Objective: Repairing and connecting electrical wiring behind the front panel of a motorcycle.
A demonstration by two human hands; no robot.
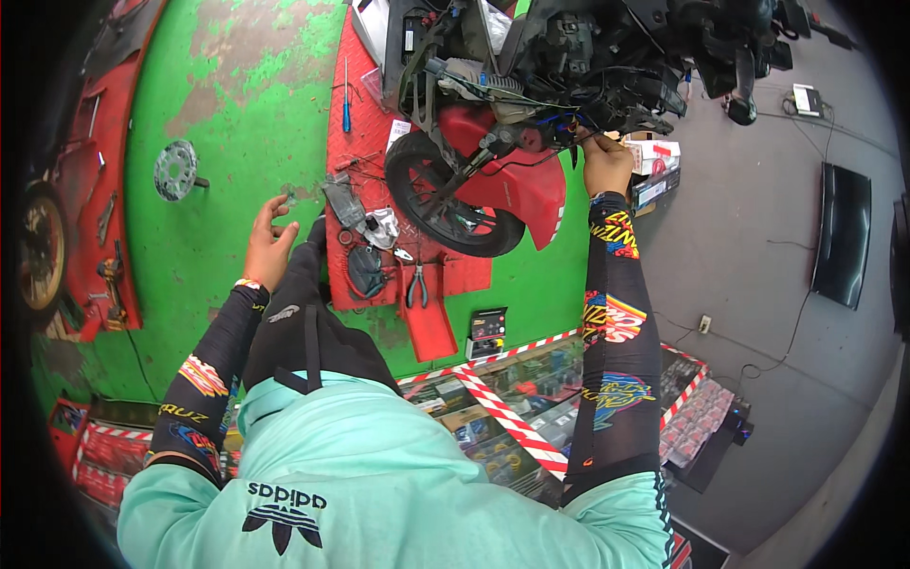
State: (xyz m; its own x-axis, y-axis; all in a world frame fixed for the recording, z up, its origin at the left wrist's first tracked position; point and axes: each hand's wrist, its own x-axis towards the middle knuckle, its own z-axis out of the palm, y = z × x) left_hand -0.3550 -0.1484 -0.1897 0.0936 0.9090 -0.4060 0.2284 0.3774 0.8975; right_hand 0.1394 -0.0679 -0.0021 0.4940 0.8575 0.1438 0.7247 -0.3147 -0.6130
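A partly stripped motorcycle stands before me, its black front wheel (403,175) turned sideways under a red front fender (531,194). My right hand (607,163) reaches up among the thin wires (567,121) above the fender. Its fingers are drawn together there, and their tips are partly hidden, so what they hold does not show. Nothing is in my left hand (269,245); it hangs in the air left of the red lift platform (464,275), fingers apart. On the platform lie black-handled pliers (417,283), a blue-handled screwdriver (347,116), a white rag (382,229) and dark parts.
A round metal stool (176,171) stands on the green floor. At far left, a red platform (114,190) bears a cordless drill (112,284). Behind the platform's near end are a small black box (487,324) and a glass display case (517,422). A dark screen (842,235) is at right.
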